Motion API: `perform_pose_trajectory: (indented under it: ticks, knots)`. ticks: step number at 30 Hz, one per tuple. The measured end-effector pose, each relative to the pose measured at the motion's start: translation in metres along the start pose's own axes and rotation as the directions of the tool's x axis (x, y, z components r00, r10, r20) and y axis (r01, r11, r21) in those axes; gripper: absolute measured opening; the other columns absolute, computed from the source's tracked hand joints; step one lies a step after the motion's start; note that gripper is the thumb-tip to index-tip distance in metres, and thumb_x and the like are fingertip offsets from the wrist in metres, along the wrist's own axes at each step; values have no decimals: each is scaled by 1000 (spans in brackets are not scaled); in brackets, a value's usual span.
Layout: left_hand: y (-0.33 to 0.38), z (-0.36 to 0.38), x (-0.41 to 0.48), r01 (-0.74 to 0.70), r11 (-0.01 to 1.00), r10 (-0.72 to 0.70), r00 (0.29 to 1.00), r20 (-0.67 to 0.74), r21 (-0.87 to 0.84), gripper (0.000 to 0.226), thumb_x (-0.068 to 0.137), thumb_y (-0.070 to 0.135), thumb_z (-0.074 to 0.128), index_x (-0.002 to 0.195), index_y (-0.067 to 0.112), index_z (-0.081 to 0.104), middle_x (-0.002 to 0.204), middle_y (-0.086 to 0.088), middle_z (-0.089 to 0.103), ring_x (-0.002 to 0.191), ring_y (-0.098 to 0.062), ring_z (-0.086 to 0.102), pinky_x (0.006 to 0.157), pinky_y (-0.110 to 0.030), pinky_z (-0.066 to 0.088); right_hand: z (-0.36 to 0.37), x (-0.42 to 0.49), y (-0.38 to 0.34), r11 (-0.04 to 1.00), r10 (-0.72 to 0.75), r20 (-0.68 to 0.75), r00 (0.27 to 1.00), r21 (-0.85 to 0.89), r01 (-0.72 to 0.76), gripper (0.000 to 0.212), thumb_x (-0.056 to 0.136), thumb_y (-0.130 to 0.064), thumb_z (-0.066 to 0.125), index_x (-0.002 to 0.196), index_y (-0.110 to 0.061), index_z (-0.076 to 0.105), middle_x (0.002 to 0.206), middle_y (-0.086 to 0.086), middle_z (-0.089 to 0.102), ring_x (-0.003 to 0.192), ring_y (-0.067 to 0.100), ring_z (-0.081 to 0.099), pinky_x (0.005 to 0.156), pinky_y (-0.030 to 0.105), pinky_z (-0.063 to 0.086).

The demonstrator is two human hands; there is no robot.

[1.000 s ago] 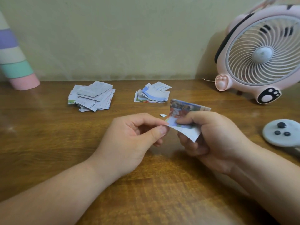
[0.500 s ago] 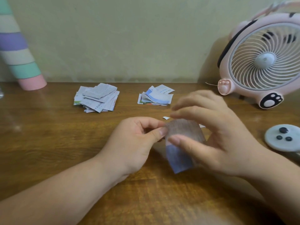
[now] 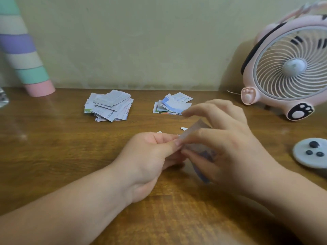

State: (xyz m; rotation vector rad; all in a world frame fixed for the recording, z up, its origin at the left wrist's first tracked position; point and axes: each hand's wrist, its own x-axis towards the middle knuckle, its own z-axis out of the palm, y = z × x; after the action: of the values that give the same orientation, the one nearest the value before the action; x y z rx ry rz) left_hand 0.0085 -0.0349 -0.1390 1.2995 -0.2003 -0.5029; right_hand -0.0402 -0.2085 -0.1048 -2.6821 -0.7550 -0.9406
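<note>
A small printed paper piece (image 3: 196, 138), blurred by motion, hangs above the wooden table (image 3: 53, 156) between both hands. My left hand (image 3: 150, 156) pinches its left edge between thumb and forefinger. My right hand (image 3: 224, 144) holds the piece from the right with thumb and a finger, while its other fingers spread above it. Two piles of torn paper lie further back: a larger grey-white pile (image 3: 108, 105) and a smaller blue-white pile (image 3: 172, 104). Tiny white scraps (image 3: 183, 128) lie just beyond the hands.
A pink paw-print desk fan (image 3: 290, 68) stands at the back right against the wall. A round grey disc with black buttons (image 3: 311, 152) lies at the right edge. A pastel striped tube (image 3: 23, 50) leans at the back left.
The paper has turned from flat with its picture showing to edge-on and hanging lower. My right hand has shifted its hold and spread its fingers above it. The left hand has kept its pinch.
</note>
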Motion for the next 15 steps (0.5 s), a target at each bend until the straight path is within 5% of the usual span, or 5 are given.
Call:
perform_pose_trajectory:
  ticks: [5, 11, 15]
  knots:
    - [2, -4, 4, 137, 979, -120, 986, 116, -150, 32, 99, 4, 51, 126, -8, 63, 124, -28, 67, 128, -48, 54, 113, -54, 42, 0, 3, 2, 996, 65, 16, 998, -61, -64, 19, 77, -41, 80, 76, -23, 74, 131, 1, 63, 125, 29, 52, 98, 47, 34]
    - [4, -3, 4, 167, 974, -138, 974, 182, -154, 33, 99, 7, 51, 125, -8, 64, 123, -27, 68, 118, -44, 62, 112, -54, 44, -4, 4, -5, 991, 53, 12, 999, -124, -51, 33, 76, -54, 80, 73, -22, 75, 135, 4, 63, 131, 30, 50, 111, 52, 29]
    - [11, -6, 5, 304, 908, -214, 928, 305, -288, 47, 102, 25, 45, 130, -10, 61, 133, -27, 62, 134, -42, 51, 117, -50, 38, -5, 5, -5, 978, 110, 33, 993, -184, -102, 30, 74, -51, 80, 70, -22, 74, 134, 3, 63, 131, 29, 52, 118, 53, 23]
